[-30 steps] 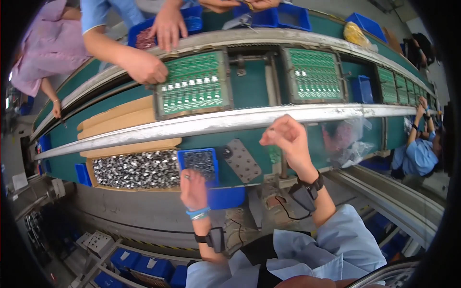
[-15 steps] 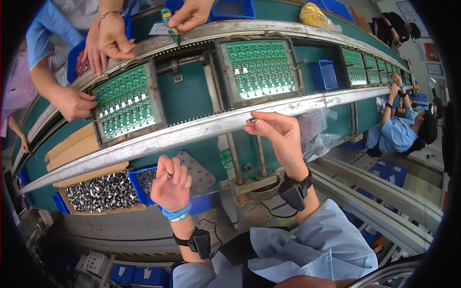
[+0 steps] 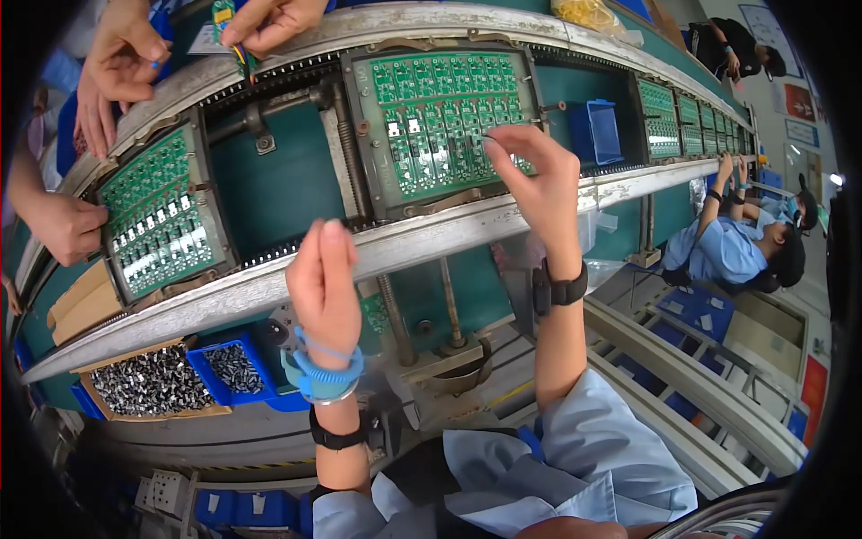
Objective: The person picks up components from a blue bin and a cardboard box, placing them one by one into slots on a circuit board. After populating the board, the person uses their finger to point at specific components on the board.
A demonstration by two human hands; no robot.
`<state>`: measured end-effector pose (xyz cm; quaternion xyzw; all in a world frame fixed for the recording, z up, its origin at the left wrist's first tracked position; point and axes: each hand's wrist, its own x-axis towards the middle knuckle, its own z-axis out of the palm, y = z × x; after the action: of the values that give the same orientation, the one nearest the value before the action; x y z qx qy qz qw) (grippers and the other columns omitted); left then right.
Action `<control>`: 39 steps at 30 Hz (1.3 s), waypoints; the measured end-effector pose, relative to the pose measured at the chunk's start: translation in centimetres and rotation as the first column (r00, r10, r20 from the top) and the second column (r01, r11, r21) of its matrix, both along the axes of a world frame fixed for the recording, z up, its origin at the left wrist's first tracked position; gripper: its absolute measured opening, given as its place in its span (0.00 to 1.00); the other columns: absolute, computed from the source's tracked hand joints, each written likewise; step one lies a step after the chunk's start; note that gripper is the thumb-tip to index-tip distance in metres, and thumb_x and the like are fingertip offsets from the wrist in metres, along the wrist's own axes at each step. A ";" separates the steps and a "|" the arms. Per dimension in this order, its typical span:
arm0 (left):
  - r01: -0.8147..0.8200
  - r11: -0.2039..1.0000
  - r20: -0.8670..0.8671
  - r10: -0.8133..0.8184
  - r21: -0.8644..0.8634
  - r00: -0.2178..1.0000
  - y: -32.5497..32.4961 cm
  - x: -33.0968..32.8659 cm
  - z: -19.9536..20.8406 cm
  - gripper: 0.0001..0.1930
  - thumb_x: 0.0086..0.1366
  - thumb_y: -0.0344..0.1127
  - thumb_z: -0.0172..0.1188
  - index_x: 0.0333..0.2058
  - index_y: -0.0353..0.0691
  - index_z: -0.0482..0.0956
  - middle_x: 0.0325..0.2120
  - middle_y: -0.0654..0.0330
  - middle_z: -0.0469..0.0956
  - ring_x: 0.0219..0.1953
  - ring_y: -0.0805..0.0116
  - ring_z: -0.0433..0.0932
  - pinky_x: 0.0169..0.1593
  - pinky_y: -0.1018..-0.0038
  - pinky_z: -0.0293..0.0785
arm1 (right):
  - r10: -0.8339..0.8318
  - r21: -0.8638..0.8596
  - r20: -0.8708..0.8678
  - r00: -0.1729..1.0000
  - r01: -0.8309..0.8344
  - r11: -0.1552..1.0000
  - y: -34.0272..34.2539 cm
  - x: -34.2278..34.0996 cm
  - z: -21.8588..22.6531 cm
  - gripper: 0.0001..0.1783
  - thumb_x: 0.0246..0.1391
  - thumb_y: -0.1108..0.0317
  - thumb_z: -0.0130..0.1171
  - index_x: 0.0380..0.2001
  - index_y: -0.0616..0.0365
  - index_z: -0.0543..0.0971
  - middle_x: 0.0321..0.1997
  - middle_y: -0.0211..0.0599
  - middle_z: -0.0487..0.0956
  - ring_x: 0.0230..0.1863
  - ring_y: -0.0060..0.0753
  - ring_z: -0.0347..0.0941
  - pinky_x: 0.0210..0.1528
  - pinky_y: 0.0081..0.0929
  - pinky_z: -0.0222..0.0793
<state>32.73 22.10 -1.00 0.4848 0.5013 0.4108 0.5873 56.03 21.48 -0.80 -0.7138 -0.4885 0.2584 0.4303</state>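
My right hand (image 3: 540,184) reaches over the conveyor rail to a framed panel of green circuit boards (image 3: 431,85). Its thumb and index finger pinch a small dark electronic component (image 3: 488,140) at the panel's right half. White components (image 3: 404,127) sit on the panel's left side. Just in front of the rail is my left hand (image 3: 325,286), thumb and fingers pressed together and pointing up. Whatever lies inside those fingers is hidden.
A metal conveyor rail (image 3: 422,232) runs across. At lower left stand a carton of small metal-and-black components (image 3: 148,382) and a blue bin (image 3: 235,370). Another person's hands (image 3: 67,229) work at the left panel (image 3: 166,216). A blue box (image 3: 597,133) sits between panels.
My right hand has moved from the rail up over the panel. The left hand has risen toward the rail and its fingers straightened. The panels have shifted left in view.
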 end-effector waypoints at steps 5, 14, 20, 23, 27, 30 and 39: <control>0.062 0.960 -0.379 0.048 0.272 0.924 3.2 3.2 -4.5 0.07 0.69 0.30 0.46 0.32 0.37 0.71 0.19 0.57 0.73 0.16 0.64 0.68 0.22 0.71 0.63 | 0.187 -0.001 0.338 0.922 -0.199 0.980 3.0 0.6 -3.3 0.07 0.48 0.79 0.62 0.33 0.63 0.78 0.31 0.37 0.78 0.29 0.29 0.74 0.34 0.21 0.69; -0.004 0.972 -0.572 0.142 0.236 0.808 4.0 4.0 -8.4 0.07 0.68 0.30 0.46 0.37 0.43 0.75 0.21 0.51 0.76 0.20 0.51 0.75 0.24 0.64 0.68 | 0.259 -0.017 0.420 0.870 -0.278 0.960 3.9 1.2 -6.8 0.05 0.48 0.80 0.60 0.31 0.65 0.77 0.31 0.38 0.77 0.29 0.31 0.73 0.32 0.24 0.68; 0.033 0.984 -0.632 0.086 0.174 0.770 4.1 4.0 -8.5 0.08 0.67 0.30 0.48 0.39 0.43 0.76 0.16 0.51 0.74 0.18 0.51 0.74 0.23 0.63 0.67 | 0.298 -0.023 0.441 0.846 -0.321 0.947 4.1 1.2 -7.0 0.04 0.49 0.80 0.58 0.31 0.63 0.77 0.31 0.39 0.75 0.30 0.37 0.73 0.33 0.27 0.69; 0.018 0.984 -0.632 0.100 0.178 0.769 4.0 4.2 -8.5 0.08 0.67 0.30 0.48 0.39 0.43 0.77 0.15 0.51 0.73 0.17 0.51 0.74 0.22 0.63 0.67 | 0.311 -0.034 0.412 0.857 -0.327 0.944 4.1 1.2 -7.1 0.03 0.51 0.78 0.56 0.31 0.62 0.76 0.31 0.41 0.73 0.32 0.46 0.72 0.34 0.35 0.68; 0.025 0.986 -0.637 0.086 0.163 0.766 3.9 4.1 -8.6 0.09 0.67 0.31 0.48 0.39 0.44 0.78 0.16 0.51 0.74 0.18 0.51 0.75 0.23 0.64 0.68 | 0.339 -0.035 0.489 0.804 -0.370 0.928 4.2 1.5 -7.5 0.05 0.50 0.80 0.58 0.32 0.63 0.76 0.32 0.38 0.76 0.30 0.35 0.74 0.33 0.25 0.70; 0.035 0.983 -0.626 0.088 0.181 0.775 3.8 4.1 -8.9 0.09 0.67 0.31 0.48 0.39 0.44 0.79 0.17 0.51 0.75 0.19 0.52 0.76 0.24 0.65 0.69 | 0.352 -0.027 0.497 0.793 -0.391 0.920 4.2 1.7 -8.0 0.05 0.51 0.80 0.57 0.33 0.63 0.75 0.33 0.38 0.75 0.30 0.36 0.74 0.33 0.26 0.70; 0.050 0.974 -0.596 0.094 0.221 0.798 3.8 4.1 -9.2 0.09 0.66 0.30 0.49 0.39 0.42 0.79 0.22 0.50 0.78 0.22 0.52 0.78 0.26 0.67 0.72 | 0.365 -0.033 0.483 0.796 -0.400 0.916 4.3 1.8 -8.0 0.04 0.52 0.80 0.56 0.33 0.64 0.74 0.32 0.38 0.75 0.30 0.36 0.73 0.33 0.26 0.69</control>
<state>36.86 25.87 -10.21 0.6478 0.6175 0.2965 0.3336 57.81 25.82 -8.84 -0.6258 -0.7225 0.1376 0.2595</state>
